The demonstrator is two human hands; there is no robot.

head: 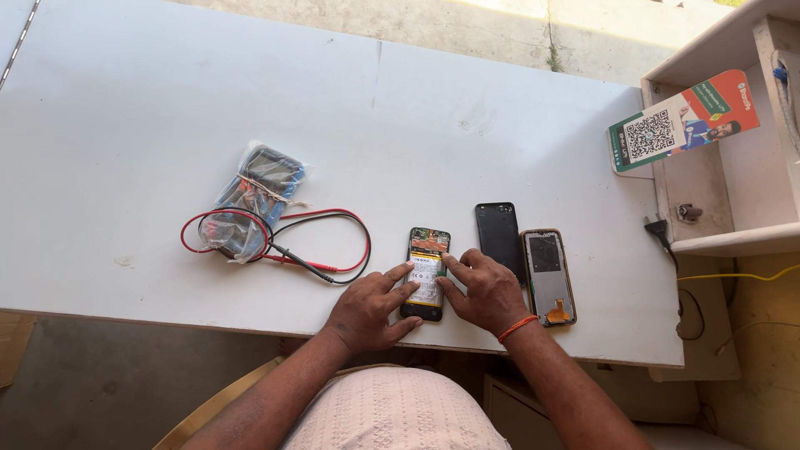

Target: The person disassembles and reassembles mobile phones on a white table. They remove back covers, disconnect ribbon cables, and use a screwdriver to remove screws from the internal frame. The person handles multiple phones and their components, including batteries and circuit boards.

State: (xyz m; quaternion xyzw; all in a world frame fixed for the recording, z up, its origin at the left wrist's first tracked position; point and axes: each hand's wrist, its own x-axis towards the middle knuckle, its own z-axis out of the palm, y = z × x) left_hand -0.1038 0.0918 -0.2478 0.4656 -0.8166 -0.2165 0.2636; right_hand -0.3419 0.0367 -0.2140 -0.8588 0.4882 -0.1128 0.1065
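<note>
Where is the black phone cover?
In the head view, the black phone cover lies on the white table, just right of the opened phone, beside the screen panel.

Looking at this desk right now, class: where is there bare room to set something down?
Bare patches: the white table left of and behind the bagged multimeter, and the stretch between the phone parts and the card. Crowded: the front edge, where both hands press the opened phone beside the back cover and screen frame.

— where's the opened phone [428, 272]?
— on the table [125, 125], near its front edge, between both hands.
— and to its right?
— the back cover [498, 237], then the screen frame [548, 277].
— left?
— the bagged multimeter [252, 200], with its leads [321, 250] lying between it and the phone.
</note>
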